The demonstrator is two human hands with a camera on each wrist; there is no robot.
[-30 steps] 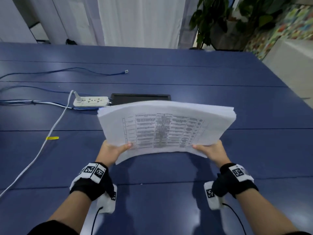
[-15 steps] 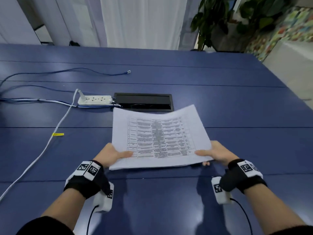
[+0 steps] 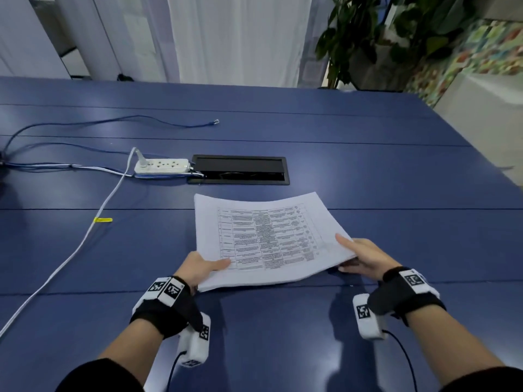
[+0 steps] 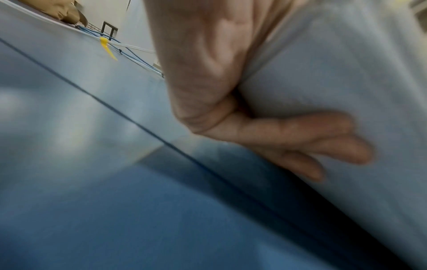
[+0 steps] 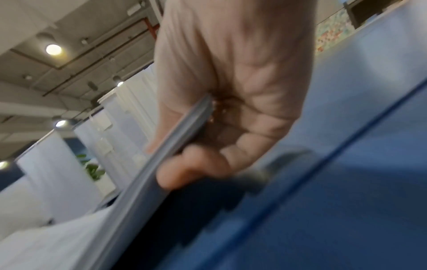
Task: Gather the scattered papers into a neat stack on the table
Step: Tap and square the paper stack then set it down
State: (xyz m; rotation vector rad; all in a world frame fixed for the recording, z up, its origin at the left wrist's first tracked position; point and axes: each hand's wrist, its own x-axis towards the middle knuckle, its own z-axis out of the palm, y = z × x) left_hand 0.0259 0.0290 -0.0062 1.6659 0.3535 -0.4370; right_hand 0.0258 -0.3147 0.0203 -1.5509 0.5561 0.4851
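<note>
Head view shows the stack of papers (image 3: 266, 241) low over the blue table (image 3: 368, 171), its far edge down near the surface and its near edge lifted a little in my 2 hands; the top sheet carries a printed table of text. My left hand (image 3: 198, 268) holds the near left corner, thumb laid flat on the top sheet, and the left wrist view shows my fingers (image 4: 300, 138) stretched along the underside of the paper (image 4: 346, 73), so the stack is pinched between thumb and fingers. My right hand (image 3: 365, 257) grips the near right corner the same way: thumb on top, and in the right wrist view curled fingers (image 5: 196, 164) press under the stacked sheet edges (image 5: 161, 160), which look fairly even though the view is blurred. Just beyond the stack sits a black recessed cable box (image 3: 240, 169) in the tabletop, with a white power strip (image 3: 162, 166) touching its left end. A white cable (image 3: 85, 241) bearing a yellow tag (image 3: 103, 220) runs from the strip toward the near left, and thin blue cables (image 3: 113, 123) trail farther back. Leafy plants (image 3: 396, 32) stand past the far right corner.
</note>
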